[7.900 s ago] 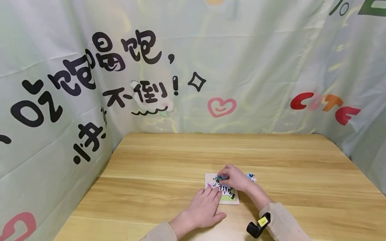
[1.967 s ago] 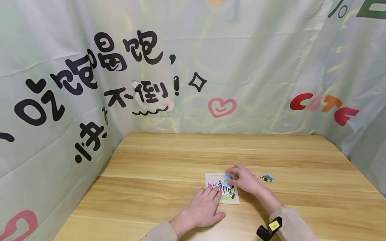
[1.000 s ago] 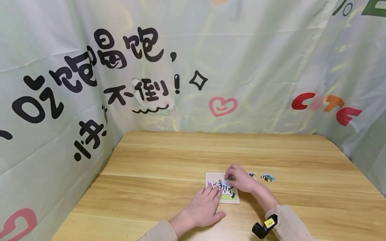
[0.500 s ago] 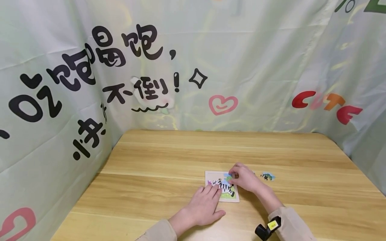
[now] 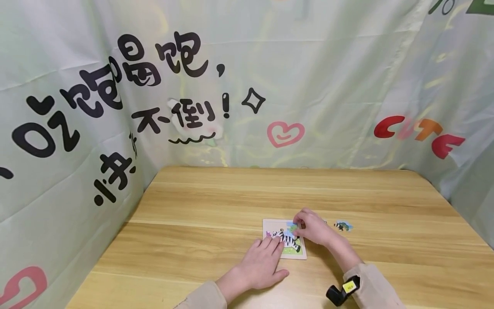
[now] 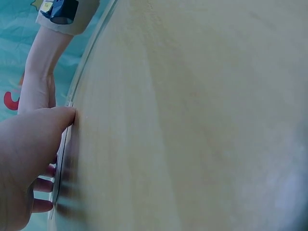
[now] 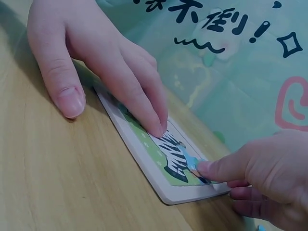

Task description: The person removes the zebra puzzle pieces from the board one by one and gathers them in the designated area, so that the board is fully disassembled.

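A square zebra jigsaw puzzle (image 5: 287, 245) in a pale frame (image 7: 149, 178) lies on the table. My left hand (image 5: 262, 264) rests flat on its left part, with straight fingertips on the zebra (image 7: 171, 155). At the frame's far right corner, my right hand (image 5: 314, 227) has thumb and curled fingers about a blue-and-green puzzle piece (image 5: 291, 229). In the right wrist view the thumb tip (image 7: 206, 167) is on the printed surface, and the other fingers bend down beside the frame's edge. The left wrist view shows the left thumb (image 6: 60, 118) and several fingertips.
Right of the right hand a loose puzzle piece (image 5: 343, 226), blue, green and black, lies on the wooden table (image 5: 216, 201). Another piece is mostly hidden behind that hand. A printed cloth (image 5: 328, 86) hangs round the table's back and sides.
Since 7.9 s ago, a dark green piece has gone from the board to the table at right. Over the last second my right hand shifted slightly right; the left stayed put.
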Motion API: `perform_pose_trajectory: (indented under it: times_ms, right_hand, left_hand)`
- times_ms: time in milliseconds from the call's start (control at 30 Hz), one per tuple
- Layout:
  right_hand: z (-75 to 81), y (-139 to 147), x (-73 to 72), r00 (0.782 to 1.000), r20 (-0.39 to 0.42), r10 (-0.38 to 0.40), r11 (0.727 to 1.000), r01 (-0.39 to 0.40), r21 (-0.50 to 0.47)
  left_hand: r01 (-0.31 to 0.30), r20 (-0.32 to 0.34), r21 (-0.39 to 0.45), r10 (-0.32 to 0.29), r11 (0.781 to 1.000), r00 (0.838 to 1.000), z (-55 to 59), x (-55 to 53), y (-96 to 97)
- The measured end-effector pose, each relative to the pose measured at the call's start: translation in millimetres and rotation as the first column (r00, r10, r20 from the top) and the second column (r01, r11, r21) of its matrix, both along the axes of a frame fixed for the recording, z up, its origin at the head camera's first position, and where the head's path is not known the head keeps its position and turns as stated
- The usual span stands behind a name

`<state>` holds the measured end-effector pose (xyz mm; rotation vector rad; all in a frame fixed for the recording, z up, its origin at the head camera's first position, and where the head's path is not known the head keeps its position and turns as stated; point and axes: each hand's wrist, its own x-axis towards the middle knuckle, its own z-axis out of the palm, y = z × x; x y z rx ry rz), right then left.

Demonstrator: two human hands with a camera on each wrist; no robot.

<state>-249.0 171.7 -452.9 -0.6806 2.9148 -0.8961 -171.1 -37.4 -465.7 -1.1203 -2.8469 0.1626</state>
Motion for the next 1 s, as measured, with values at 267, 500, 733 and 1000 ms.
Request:
perform_pose_trajectory:
  times_ms: [267,500,733,1000]
  right_hand:
    - [4.1,6.2,-11.0,0.977,0.006,0.212,0.977,-0.212,-0.007]
    - [11.1,5.6,-25.2,0.943,0.09,0.321,0.946,-0.324,0.02]
    - [13.9,1.0,-27.7,0.932,0.117,0.344,0.934,-0.352,0.058]
    - [14.0,-0.5,-28.6,0.929,0.179,0.323,0.941,-0.335,0.04]
  left_hand:
    - [0.0,0.0,0.003,0.0,1.0,1.0,-2.1,-0.8,0.6]
    - [-0.008,0.013,0.01,0.008,1.0,1.0,-1.7,-0.6,1.5]
    - [-0.005,0.018,0.024,0.004,1.0,1.0,-2.0,0.5,1.9]
    - [-0.003,0.03,0.029,0.002,1.0,1.0,0.6,-1.0,1.2]
